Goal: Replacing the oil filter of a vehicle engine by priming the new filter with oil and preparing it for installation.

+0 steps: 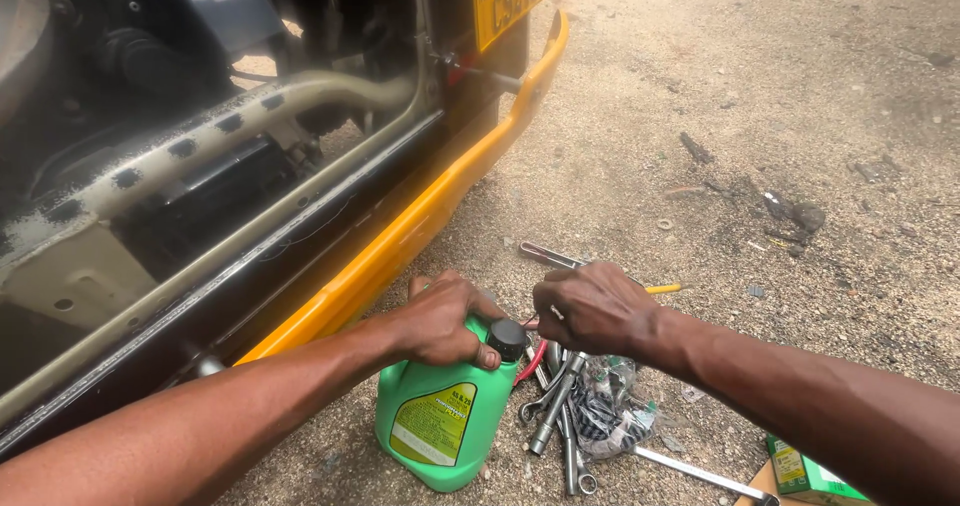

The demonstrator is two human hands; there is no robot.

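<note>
Green plastic oil jug (440,421) stands on gravel beside the yellow bumper (420,221). Left hand (440,318) clamps its handle; right hand (590,308) closed by the black screw cap (507,338), contact unclear. Brace firmly, twist cap squarely, keep jug upright.

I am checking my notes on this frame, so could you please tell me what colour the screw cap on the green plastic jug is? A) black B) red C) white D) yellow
A: the green plastic jug standing on the gravel carries a black screw cap, which sits between the left hand gripping the jug's top and the right hand beside it.
</note>
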